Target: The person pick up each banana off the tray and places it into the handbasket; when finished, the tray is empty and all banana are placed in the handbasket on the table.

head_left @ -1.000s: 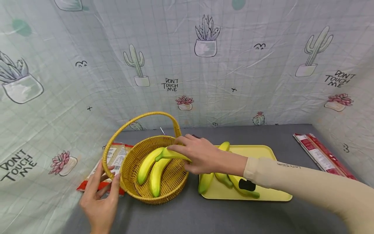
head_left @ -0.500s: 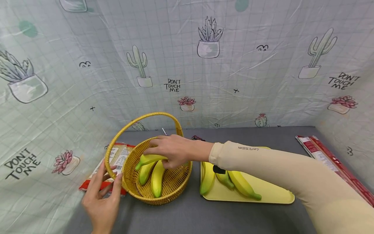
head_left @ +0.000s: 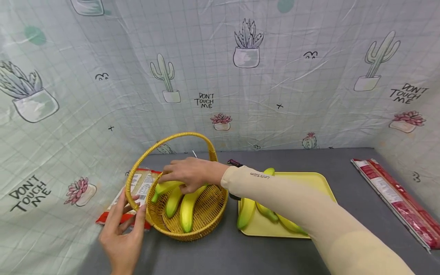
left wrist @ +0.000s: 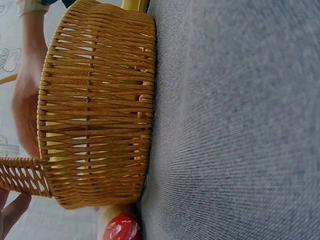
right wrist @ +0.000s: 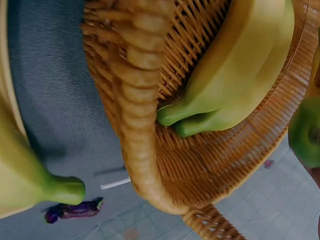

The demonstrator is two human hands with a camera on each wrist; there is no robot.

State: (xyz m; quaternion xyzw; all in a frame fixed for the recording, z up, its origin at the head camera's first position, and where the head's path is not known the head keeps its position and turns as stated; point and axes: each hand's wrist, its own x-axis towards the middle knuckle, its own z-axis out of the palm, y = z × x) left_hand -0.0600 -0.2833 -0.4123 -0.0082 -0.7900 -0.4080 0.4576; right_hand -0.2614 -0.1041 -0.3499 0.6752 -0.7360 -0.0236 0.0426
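Observation:
My left hand (head_left: 122,240) pinches the lower left end of the handle of a yellow wicker basket (head_left: 210,206) between thumb and fingers. My right hand (head_left: 189,172) reaches over the basket and grips a banana (head_left: 164,187) from above at the basket's left side. Two more bananas (right wrist: 230,75) lie side by side on the basket floor, partly under the right hand in the head view. Seen from the left wrist, the basket's woven wall (left wrist: 97,105) stands on grey cloth and hides most of what is inside.
Right of the basket, a yellow tray (head_left: 323,183) bears several bananas (head_left: 246,214), partly under the right forearm. A red-and-white package (head_left: 139,187) lies behind the left hand, another (head_left: 395,202) at far right. A small dark purple object (right wrist: 77,209) lies behind, between basket and tray.
My right hand has carried its banana leftward and down into the basket, to the left of the two lying there. The left hand keeps its hold on the handle.

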